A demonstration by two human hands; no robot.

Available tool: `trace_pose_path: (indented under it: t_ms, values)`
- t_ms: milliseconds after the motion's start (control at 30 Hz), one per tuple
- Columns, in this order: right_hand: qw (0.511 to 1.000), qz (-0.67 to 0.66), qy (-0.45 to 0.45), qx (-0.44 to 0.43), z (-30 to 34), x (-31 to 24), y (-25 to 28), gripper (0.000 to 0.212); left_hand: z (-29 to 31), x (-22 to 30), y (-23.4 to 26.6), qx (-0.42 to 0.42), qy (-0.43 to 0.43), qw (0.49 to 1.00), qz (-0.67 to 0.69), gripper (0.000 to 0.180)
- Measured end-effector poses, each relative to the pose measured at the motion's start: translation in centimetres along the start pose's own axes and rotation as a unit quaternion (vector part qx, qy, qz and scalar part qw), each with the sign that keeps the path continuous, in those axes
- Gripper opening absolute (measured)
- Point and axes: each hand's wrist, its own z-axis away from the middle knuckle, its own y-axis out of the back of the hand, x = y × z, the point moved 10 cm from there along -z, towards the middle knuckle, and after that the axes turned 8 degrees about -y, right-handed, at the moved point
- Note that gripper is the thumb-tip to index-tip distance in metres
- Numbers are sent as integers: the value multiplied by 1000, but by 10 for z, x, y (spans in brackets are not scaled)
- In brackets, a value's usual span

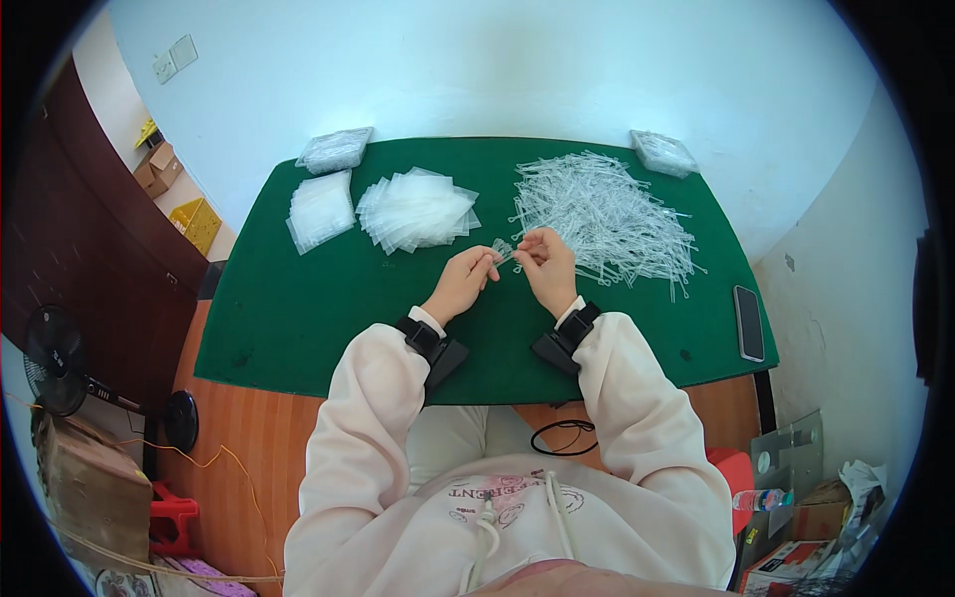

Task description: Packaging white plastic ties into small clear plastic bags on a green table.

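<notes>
Close together over the middle of the green table (358,328) are my two hands. My left hand (465,282) is closed around a small bunch of clear plastic sticks (502,251), whose ends poke out past the fingertips. The fingers of my right hand (548,269) pinch at the bunch's right side; the single pieces are too small to count. Just beyond my right hand spreads a big loose pile of clear plastic sticks (612,214), some with small loops at their ends. Beyond my left hand lie fanned clear plastic bags (418,209).
A neater stack of clear bags (322,211) lies at the left. Filled clear packets stand at the back left (335,149) and back right (664,152) corners. A phone (748,323) rests by the right edge. A black fan (58,358) and cardboard box (95,488) are left of the table.
</notes>
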Motion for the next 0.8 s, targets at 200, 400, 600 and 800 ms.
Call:
trace_pose_path:
  t_ms: [200, 400, 600, 800]
  values:
    - [998, 35, 58, 19, 3, -14, 2, 20, -1, -3, -2, -8, 10, 1000, 9, 22]
    - [996, 47, 67, 18, 4, -15, -1, 18, 0, -1, -6, -22, 17, 999, 33, 23]
    - [997, 35, 71, 21, 3, -16, -1, 17, 0, -1, -7, -21, 10, 999, 44, 23]
    - [998, 7, 68, 0, 2, -12, -4, 21, 0, -5, -7, -24, 23, 996, 85, 22]
